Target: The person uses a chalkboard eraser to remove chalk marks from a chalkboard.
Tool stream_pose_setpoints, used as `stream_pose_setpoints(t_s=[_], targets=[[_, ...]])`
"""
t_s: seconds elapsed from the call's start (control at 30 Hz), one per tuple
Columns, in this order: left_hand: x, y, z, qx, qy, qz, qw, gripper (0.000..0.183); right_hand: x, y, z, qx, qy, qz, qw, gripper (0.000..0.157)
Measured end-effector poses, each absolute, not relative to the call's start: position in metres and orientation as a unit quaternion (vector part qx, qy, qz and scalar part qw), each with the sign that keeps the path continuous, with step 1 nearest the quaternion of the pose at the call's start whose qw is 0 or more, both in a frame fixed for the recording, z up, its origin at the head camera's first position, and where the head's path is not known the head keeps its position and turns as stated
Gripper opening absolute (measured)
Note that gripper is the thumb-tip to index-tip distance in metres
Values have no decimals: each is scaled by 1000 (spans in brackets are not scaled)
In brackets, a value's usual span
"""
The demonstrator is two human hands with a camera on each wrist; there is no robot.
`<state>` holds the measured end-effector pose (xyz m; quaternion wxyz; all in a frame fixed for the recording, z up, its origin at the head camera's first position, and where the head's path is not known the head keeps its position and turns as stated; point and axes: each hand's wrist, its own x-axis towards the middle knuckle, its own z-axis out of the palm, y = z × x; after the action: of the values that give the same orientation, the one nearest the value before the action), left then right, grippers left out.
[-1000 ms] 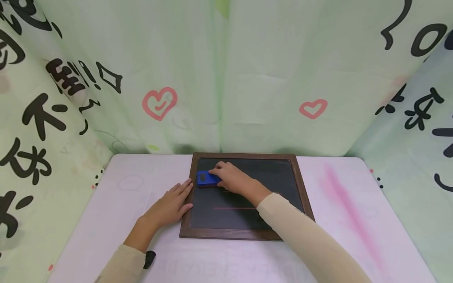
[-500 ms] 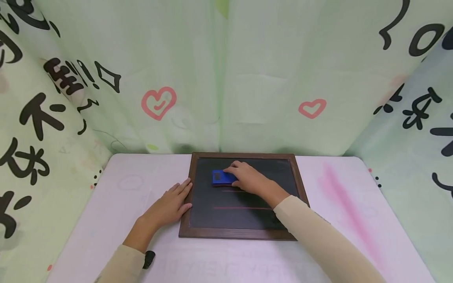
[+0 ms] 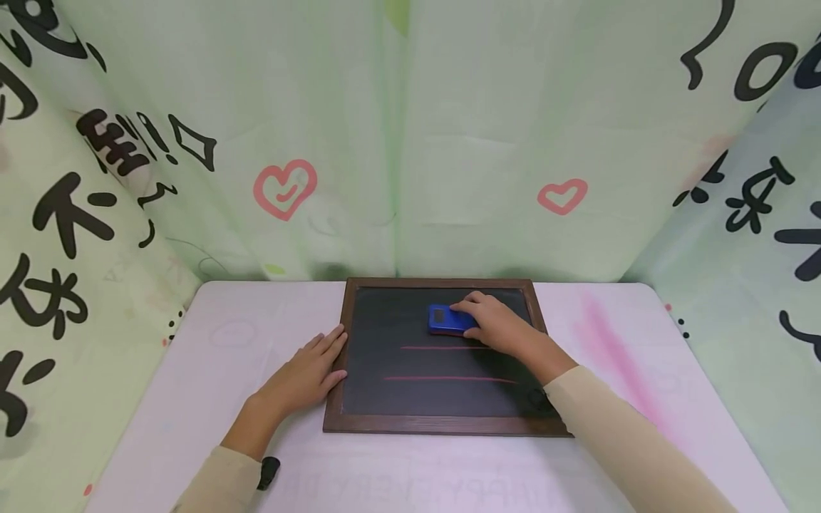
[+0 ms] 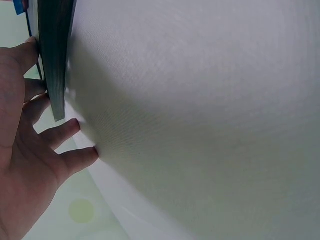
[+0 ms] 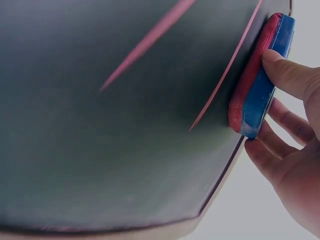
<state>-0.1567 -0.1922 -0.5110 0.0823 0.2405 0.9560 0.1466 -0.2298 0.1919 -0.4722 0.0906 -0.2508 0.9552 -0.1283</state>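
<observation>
A blackboard (image 3: pixel 410 395) in a dark brown wooden frame lies on the table. Across its dark face run two pink chalk lines (image 3: pixel 449 378). My right hand (image 3: pixel 503 328) grips a blue chalkboard eraser (image 3: pixel 442 318) by its right part, near the board's top. In the right wrist view the eraser (image 5: pixel 260 95) shows a red felt pad against the board, with thumb and fingers on opposite sides. My left hand (image 3: pixel 304 374) rests at the board's left edge, its fingers fairly straight; in the left wrist view the fingers (image 4: pixel 35 90) touch the frame's side.
The white table (image 3: pixel 256 306) has a pink smear (image 3: pixel 622 349) to the right of the board. A pale green curtain (image 3: pixel 449 142) with black characters and pink hearts stands behind and along both sides.
My right hand has slid the eraser rightward along the upper part of the board. Both pink lines lower down now show more fully. The left hand has stayed in place.
</observation>
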Motion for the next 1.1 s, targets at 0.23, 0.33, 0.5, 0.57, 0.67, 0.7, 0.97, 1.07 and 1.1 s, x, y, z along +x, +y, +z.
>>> stream_pose_setpoints(t_s=[0.23,0.33,0.5,0.57,0.67,0.7,0.97,1.07,1.1], targets=[[-157,-192,-510,241,956,146,81,68,-221,223,-471,-233,962,-128,67,54],[-158,-192,-510,243,956,147,81,68,-215,234,-469,-221,964,-132,65,54],[-157,-191,-511,243,956,143,82,68,-205,249,-468,-206,966,-141,64,54],[-157,-192,-511,244,955,144,82,68,-203,253,-467,-202,967,-143,64,54],[-156,-192,-511,243,955,146,85,68,-200,257,-467,-197,967,-145,66,54],[-156,-192,-511,242,955,146,86,68,-199,259,-467,-196,968,-145,68,54],[-157,-191,-512,242,956,143,83,68,-202,262,-466,-204,964,-155,63,53],[-157,-191,-511,240,956,144,86,68,-206,259,-467,-207,964,-155,62,54],[-157,-191,-511,239,956,144,87,68,-207,258,-467,-207,964,-153,62,54]])
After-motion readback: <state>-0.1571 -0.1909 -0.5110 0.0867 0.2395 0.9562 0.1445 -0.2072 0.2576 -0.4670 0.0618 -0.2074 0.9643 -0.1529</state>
